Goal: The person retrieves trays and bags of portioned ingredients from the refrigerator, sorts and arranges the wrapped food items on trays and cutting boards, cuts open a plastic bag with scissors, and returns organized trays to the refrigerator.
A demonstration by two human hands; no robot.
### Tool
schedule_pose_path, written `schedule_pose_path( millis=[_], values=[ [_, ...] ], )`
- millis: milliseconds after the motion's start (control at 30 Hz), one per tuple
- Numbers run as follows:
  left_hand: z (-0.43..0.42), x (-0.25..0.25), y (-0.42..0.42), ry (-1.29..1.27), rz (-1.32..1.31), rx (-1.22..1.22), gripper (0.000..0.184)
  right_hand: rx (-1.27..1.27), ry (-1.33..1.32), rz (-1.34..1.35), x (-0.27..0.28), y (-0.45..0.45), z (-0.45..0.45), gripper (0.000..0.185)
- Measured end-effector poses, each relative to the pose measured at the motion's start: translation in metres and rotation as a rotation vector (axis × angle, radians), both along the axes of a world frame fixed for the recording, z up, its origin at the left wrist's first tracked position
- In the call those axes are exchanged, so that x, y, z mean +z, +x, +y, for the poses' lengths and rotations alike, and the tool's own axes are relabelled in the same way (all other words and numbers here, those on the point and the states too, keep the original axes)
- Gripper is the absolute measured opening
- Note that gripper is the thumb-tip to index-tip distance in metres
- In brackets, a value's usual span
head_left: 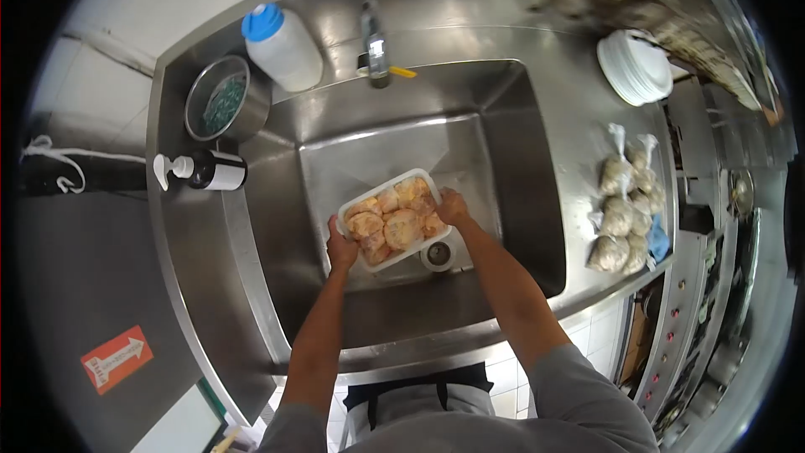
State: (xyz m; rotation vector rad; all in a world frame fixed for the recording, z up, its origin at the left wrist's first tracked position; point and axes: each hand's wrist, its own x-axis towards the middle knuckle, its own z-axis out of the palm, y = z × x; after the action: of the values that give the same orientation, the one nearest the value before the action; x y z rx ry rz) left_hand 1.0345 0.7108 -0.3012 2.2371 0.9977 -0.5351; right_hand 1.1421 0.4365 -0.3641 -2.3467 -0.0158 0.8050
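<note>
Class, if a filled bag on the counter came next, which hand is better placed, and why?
Probably the right hand: it grips the side of the tray nearer the bags, while the left hand grips the opposite side. Both are occupied.

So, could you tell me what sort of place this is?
Probably a commercial kitchen: a big steel sink, stacked white plates, and bagged food portions on the counter.

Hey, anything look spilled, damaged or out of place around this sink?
No spill or damage shows. The white rectangular tray is askew to the steel sink, but the left hand and right hand hold it. Oddest is a blurred, mottled brown-grey shape at upper right; I can't tell what it is.
</note>
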Motion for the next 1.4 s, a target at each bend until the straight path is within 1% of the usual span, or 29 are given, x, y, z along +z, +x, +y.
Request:
schedule_pose_path(
  millis=[33, 67, 133, 167, 200, 233, 267, 300, 333, 367, 400, 433, 467, 500, 533, 600, 633, 700, 733, 800, 833, 900, 933, 1000, 1100, 1200, 1233, 1300, 1400],
  values=[
    [0.008, -0.012, -0.005, -0.002, -0.002, 0.018, 0.085, -0.036, 0.053, -0.014, -0.014, 0.003, 0.011, 0.050],
    [0.016, -0.025, -0.011, 0.035, 0.011, 0.038, 0.087, -0.020, 0.051, -0.010, -0.029, 0.003, 0.022, 0.050],
    [0.029, -0.046, -0.027, 0.067, 0.030, 0.065, 0.089, 0.009, 0.032, -0.124, -0.054, 0.002, 0.043, 0.037],
    [0.035, -0.052, -0.036, 0.037, 0.009, 0.079, 0.090, 0.016, 0.028, -0.119, -0.043, 0.003, 0.052, 0.037],
    [0.040, -0.058, -0.043, 0.006, -0.009, 0.089, 0.090, -0.081, 0.204, -0.080, -0.030, 0.003, 0.056, 0.033],
    [0.041, -0.055, -0.046, 0.002, 0.002, 0.092, 0.090, -0.179, 0.379, -0.037, -0.029, -0.002, 0.058, 0.029],
    [0.041, -0.049, -0.051, 0.002, -0.069, 0.124, 0.090, -0.180, 0.372, -0.028, -0.038, -0.012, 0.059, 0.029],
    [0.038, -0.042, -0.054, 0.003, -0.140, 0.153, 0.090, -0.299, 0.311, -0.093, -0.043, -0.019, 0.058, 0.027],
    [0.036, -0.042, -0.057, -0.003, -0.141, 0.147, 0.090, -0.418, 0.250, -0.170, -0.043, -0.019, 0.057, 0.026],
    [0.034, -0.041, -0.061, -0.016, -0.165, 0.190, 0.082, -0.516, 0.050, -0.104, -0.039, -0.032, 0.052, 0.026],
    [0.033, -0.041, -0.065, -0.030, -0.184, 0.234, 0.075, -0.523, 0.043, -0.104, -0.037, -0.043, 0.049, 0.026],
    [0.039, -0.052, -0.069, -0.038, -0.178, 0.226, 0.075, -0.658, 0.127, 0.123, -0.035, -0.053, 0.047, 0.026],
    [0.050, -0.071, -0.070, 0.029, -0.180, 0.237, 0.065, -0.785, 0.218, 0.345, -0.035, -0.056, 0.045, 0.027],
    [0.056, -0.083, -0.069, 0.098, -0.179, 0.252, 0.055, -0.838, 0.298, 0.262, -0.060, -0.063, 0.043, 0.030],
    [0.058, -0.075, -0.064, 0.095, -0.175, 0.253, 0.055, -0.838, 0.293, 0.265, -0.063, -0.061, 0.044, 0.030],
    [0.064, -0.051, -0.041, 0.130, -0.273, 0.115, 0.039, -0.782, 0.149, 0.124, -0.067, -0.054, 0.050, 0.034],
    [0.071, -0.058, -0.039, 0.126, -0.266, 0.108, 0.039, -0.790, 0.144, 0.129, -0.064, -0.051, 0.053, 0.034],
    [0.085, -0.073, -0.032, 0.092, -0.189, -0.012, 0.028, -0.787, 0.102, 0.141, -0.057, -0.043, 0.057, 0.036],
    [0.086, -0.077, -0.029, 0.091, -0.188, -0.012, 0.028, -0.787, 0.101, 0.141, -0.063, -0.043, 0.056, 0.036],
    [0.091, -0.082, -0.025, 0.156, -0.214, -0.096, 0.019, -0.761, 0.061, 0.136, -0.073, -0.041, 0.055, 0.034],
    [0.091, -0.080, -0.023, 0.158, -0.217, -0.096, 0.019, -0.761, 0.063, 0.134, -0.068, -0.036, 0.055, 0.034],
    [0.088, -0.074, -0.021, 0.147, -0.253, -0.082, 0.017, -0.780, 0.171, 0.301, -0.049, -0.025, 0.053, 0.032],
    [0.087, -0.075, -0.021, 0.148, -0.255, -0.084, 0.017, -0.781, 0.173, 0.299, -0.055, -0.024, 0.052, 0.032],
    [0.084, -0.076, -0.026, 0.151, -0.345, -0.093, 0.018, -0.805, 0.239, 0.324, -0.066, -0.021, 0.052, 0.030],
    [0.075, -0.067, -0.029, 0.173, -0.383, -0.057, 0.017, -0.737, 0.245, 0.283, -0.055, -0.011, 0.054, 0.028],
    [0.081, -0.091, -0.036, 0.145, -0.335, -0.079, 0.016, -0.686, 0.301, 0.321, -0.053, -0.002, 0.054, 0.027],
    [0.080, -0.087, -0.036, 0.146, -0.335, -0.076, 0.016, -0.683, 0.301, 0.322, -0.047, 0.001, 0.055, 0.027],
    [0.077, -0.080, -0.036, 0.084, -0.321, -0.023, 0.016, -0.633, 0.195, 0.321, -0.036, 0.006, 0.059, 0.023],
    [0.076, -0.084, -0.040, 0.057, -0.323, -0.034, 0.018, -0.626, 0.180, 0.349, -0.033, 0.010, 0.058, 0.020]
  ],
)
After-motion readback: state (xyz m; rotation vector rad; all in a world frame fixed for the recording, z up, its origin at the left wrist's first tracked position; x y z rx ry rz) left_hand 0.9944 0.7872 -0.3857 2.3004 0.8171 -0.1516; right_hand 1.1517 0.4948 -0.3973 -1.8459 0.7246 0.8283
